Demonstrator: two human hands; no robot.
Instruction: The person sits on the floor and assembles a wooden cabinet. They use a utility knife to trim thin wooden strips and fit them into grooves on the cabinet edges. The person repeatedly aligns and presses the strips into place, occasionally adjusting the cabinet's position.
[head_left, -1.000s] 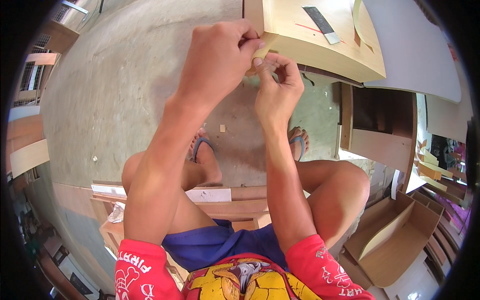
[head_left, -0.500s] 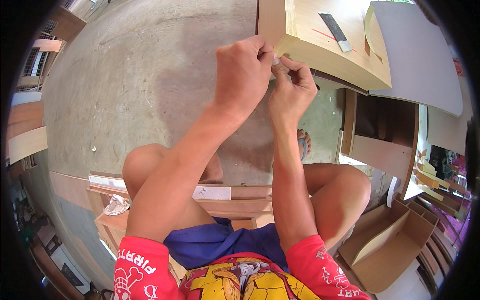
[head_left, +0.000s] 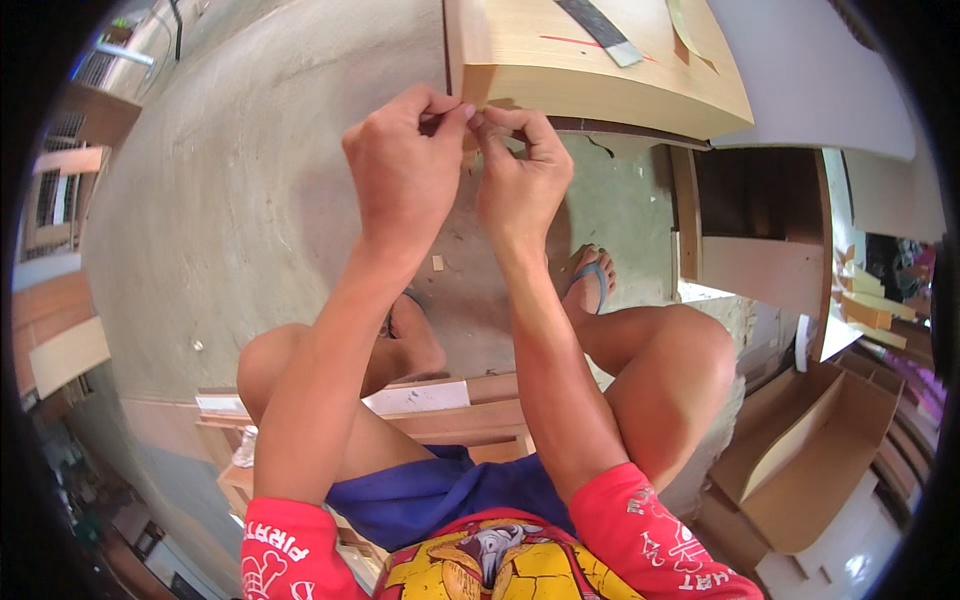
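Observation:
Near the front left corner of a light wood-grain box (head_left: 600,95), my left hand (head_left: 405,165) and my right hand (head_left: 525,175) meet fingertip to fingertip. Thumb and forefinger are pinched on each hand, right beside the corner's lower edge. Whatever lies between the fingertips is too small or hidden to make out. On top of the box rests a flat dark blade (head_left: 598,30) with a pale metal end, next to a red line. A thin, curved pale wood strip (head_left: 688,38) lies to its right.
Beyond the box is a grey panel (head_left: 800,80). A dark open cabinet (head_left: 758,195) stands at the right, with a brown compartmented box (head_left: 815,455) below it. Wooden frame pieces (head_left: 470,420) lie beneath my legs on the concrete floor (head_left: 250,200).
The view has shifted, so box and hands appear further left. Both hands are still pinched together, now at the lower part of the box's corner.

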